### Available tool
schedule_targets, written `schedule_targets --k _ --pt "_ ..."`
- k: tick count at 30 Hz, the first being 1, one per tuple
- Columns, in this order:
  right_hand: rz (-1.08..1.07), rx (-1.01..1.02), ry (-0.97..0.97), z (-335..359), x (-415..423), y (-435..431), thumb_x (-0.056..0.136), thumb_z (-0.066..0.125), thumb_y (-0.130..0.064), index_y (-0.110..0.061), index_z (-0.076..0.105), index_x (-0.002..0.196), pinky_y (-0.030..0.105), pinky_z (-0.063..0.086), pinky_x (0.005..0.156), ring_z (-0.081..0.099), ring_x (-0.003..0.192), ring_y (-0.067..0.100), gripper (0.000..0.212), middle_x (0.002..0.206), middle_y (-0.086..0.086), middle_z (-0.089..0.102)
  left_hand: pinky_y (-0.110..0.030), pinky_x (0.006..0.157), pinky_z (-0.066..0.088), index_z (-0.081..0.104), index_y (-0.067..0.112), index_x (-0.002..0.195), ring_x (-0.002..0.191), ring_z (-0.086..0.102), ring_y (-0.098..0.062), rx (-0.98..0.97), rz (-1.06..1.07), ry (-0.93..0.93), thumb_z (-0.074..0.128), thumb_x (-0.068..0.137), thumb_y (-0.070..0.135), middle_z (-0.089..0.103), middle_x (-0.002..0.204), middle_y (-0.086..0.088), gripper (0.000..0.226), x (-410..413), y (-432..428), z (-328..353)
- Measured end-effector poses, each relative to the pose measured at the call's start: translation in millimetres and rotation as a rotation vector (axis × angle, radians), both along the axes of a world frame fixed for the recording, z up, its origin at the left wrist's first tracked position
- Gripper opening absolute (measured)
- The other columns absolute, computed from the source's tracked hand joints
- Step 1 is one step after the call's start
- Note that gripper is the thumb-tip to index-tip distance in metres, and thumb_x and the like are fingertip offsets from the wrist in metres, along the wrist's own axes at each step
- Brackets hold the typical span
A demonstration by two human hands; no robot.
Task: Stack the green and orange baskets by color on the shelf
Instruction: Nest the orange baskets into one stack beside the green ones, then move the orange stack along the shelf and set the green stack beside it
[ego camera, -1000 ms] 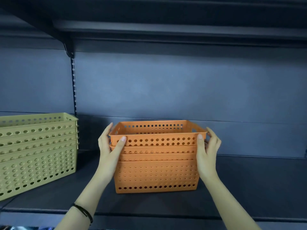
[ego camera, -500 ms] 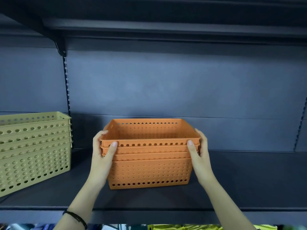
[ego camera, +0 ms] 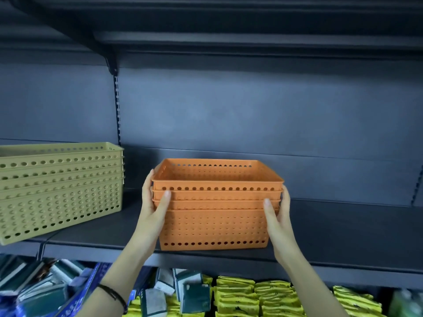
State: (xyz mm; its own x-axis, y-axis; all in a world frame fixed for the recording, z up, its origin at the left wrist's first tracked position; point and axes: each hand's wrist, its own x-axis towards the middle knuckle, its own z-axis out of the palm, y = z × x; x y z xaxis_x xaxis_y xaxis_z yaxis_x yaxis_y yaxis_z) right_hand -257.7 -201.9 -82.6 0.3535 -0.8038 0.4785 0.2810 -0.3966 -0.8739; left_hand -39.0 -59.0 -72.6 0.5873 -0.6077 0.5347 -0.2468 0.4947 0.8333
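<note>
A stack of orange perforated baskets [ego camera: 215,216] stands nested on the dark shelf [ego camera: 343,227], near its front edge. My left hand [ego camera: 153,203] clasps the stack's left end, thumb across the front below the rims. On the right end, my right hand [ego camera: 278,216] grips the same way. A stack of several green baskets [ego camera: 57,191] sits on the shelf to the left, apart from the orange one and slightly angled.
The shelf's back panel [ego camera: 251,115] and an upper shelf [ego camera: 251,42] close in the space above. A slotted upright with a bracket [ego camera: 116,106] runs behind the green stack. Below the shelf lie yellow packets [ego camera: 274,298] and blue-green packets [ego camera: 45,289].
The top orange basket has sunk down into the stack, so the rims now sit close together. My hands slid lower on the sides. The view tilted down, showing the goods below.
</note>
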Motion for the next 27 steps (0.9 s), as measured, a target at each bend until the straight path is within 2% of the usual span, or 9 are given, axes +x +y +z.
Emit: schedule_targets --k 4,7,9,11,14,17,20,23,27 --pt "-0.052 0.038 -0.028 0 -2 17 0.081 0.062 -0.042 -0.050 0.017 0.141 0.020 0.049 0.079 0.054 0.106 -0.008 0.076 0.122 -0.028 0.047 -0.033 0.103 0.038 0.026 0.069 0.126 0.123 0.048 0.003 -0.008 0.075 0.011 0.053 0.088 0.049 0.046 0.139 0.018 0.050 -13 16 -6" --pt "-0.109 0.121 -0.058 -8 -3 26 0.075 0.067 -0.047 -0.043 0.014 0.146 0.033 0.045 0.090 0.052 0.110 0.002 0.089 0.123 -0.022 0.048 -0.045 0.103 0.040 0.029 0.064 0.130 0.120 0.050 0.002 0.042 0.078 0.011 0.051 0.085 0.059 0.049 0.136 0.019 0.051 -18 29 -11" --pt "-0.133 0.136 -0.024 -12 -3 33 0.073 0.064 -0.052 -0.033 0.032 0.142 0.032 0.047 0.088 0.055 0.111 0.007 0.078 0.122 -0.016 0.055 -0.042 0.103 0.041 0.026 0.058 0.136 0.114 0.052 0.008 0.068 0.065 0.002 0.050 0.082 0.060 0.051 0.133 0.022 0.059 -20 37 -17" --pt "-0.134 0.164 -0.004 -14 -5 43 0.076 0.061 -0.054 -0.032 0.045 0.132 0.034 0.050 0.088 0.057 0.107 0.007 0.062 0.117 -0.014 0.060 -0.037 0.103 0.038 0.020 0.057 0.141 0.116 0.050 0.009 0.089 0.046 0.003 0.047 0.084 0.058 0.050 0.135 0.021 0.064 -23 47 -21" --pt "-0.140 0.164 0.001 -15 -7 65 0.075 0.059 -0.056 -0.033 0.045 0.132 0.029 0.049 0.079 0.056 0.104 0.004 0.063 0.117 -0.014 0.059 -0.035 0.103 0.036 0.014 0.056 0.144 0.125 0.046 0.000 0.124 0.003 0.039 0.047 0.078 0.068 0.047 0.141 0.016 0.074 -24 63 -29" --pt "-0.155 0.159 -0.025 -19 -5 95 0.076 0.059 -0.053 -0.032 0.046 0.131 0.024 0.046 0.071 0.056 0.104 0.003 0.061 0.117 -0.013 0.060 -0.033 0.103 0.040 0.026 0.047 0.144 0.117 0.050 0.007 0.130 -0.001 0.091 0.049 0.075 0.069 0.051 0.136 0.019 0.076 -22 89 -32" --pt "-0.157 0.156 -0.076 -21 6 132 0.078 0.060 -0.050 -0.032 0.050 0.129 0.024 0.047 0.072 0.058 0.105 0.007 0.055 0.117 -0.010 0.062 -0.038 0.104 0.040 0.035 0.044 0.141 0.120 0.051 0.000 0.140 0.009 0.117 0.049 0.082 0.066 0.055 0.134 0.017 0.064 -12 127 -32" --pt "-0.135 0.162 -0.115 -21 34 181 0.077 0.061 -0.050 -0.032 0.051 0.129 0.025 0.048 0.073 0.059 0.105 0.008 0.055 0.117 -0.010 0.063 -0.039 0.103 0.040 0.035 0.048 0.139 0.122 0.050 -0.003 0.143 0.031 0.144 0.050 0.081 0.067 0.053 0.135 0.018 0.063 9 179 -30" --pt "-0.090 0.181 -0.098 -22 85 256 0.078 0.062 -0.049 -0.034 0.052 0.127 0.026 0.049 0.074 0.061 0.103 0.007 0.052 0.114 -0.012 0.064 -0.028 0.099 0.037 0.039 0.046 0.138 0.119 0.049 0.006 0.110 0.162 0.133 0.049 0.079 0.070 0.053 0.131 0.024 0.064 46 265 -20"
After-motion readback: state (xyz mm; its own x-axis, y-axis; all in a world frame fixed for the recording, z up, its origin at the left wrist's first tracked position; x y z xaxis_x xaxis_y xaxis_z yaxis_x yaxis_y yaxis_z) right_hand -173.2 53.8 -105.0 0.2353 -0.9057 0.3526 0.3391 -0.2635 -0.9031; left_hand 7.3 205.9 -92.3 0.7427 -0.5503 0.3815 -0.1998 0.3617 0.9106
